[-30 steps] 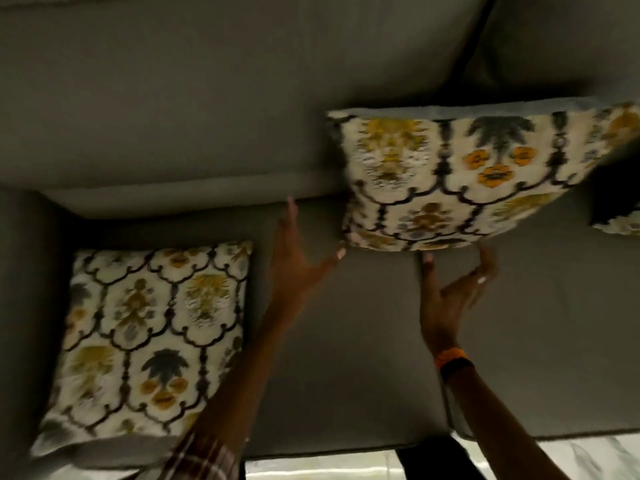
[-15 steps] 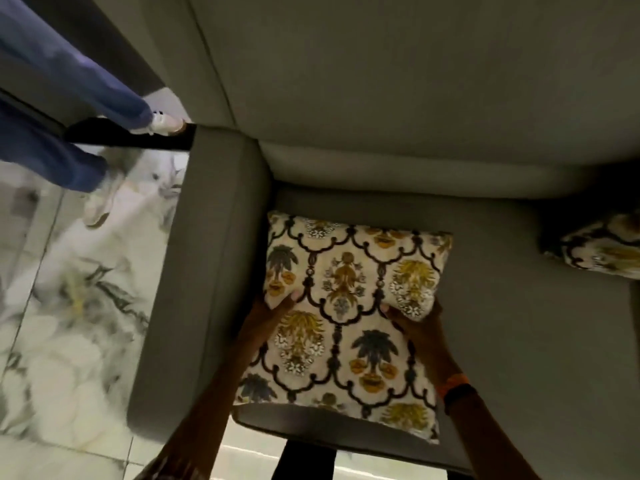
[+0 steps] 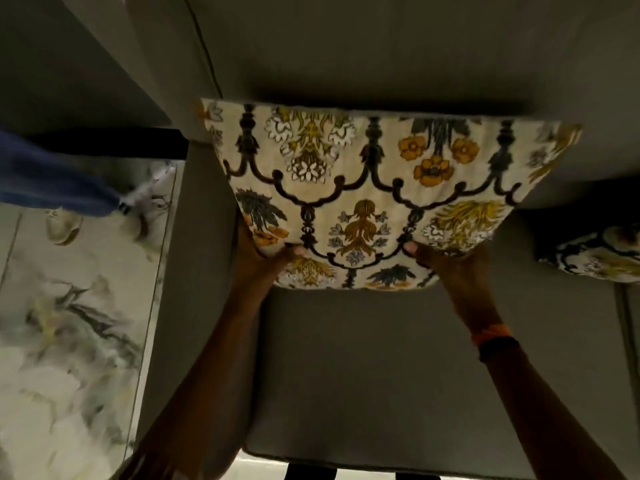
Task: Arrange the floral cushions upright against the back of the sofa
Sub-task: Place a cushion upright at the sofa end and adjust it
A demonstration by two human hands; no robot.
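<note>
A cream floral cushion (image 3: 374,188) with yellow flowers and dark scrollwork stands raised in front of the grey sofa back (image 3: 398,53), its top edge close to the backrest. My left hand (image 3: 263,251) grips its lower left corner, thumb on the front. At the lower right corner my right hand (image 3: 446,261) holds it the same way. A second floral cushion (image 3: 595,254) shows partly at the right edge, lying where the seat meets the backrest.
The grey seat (image 3: 398,358) spreads below the cushion. The sofa's left armrest (image 3: 197,237) stands beside my left hand. Past it lies a marbled floor (image 3: 69,323), where another person's blue trouser legs (image 3: 52,181) and light shoes stand.
Earlier my hands let go of the right cushion and moved to the one lying flat at the left. That cushion has since been lifted and tipped up toward the backrest.
</note>
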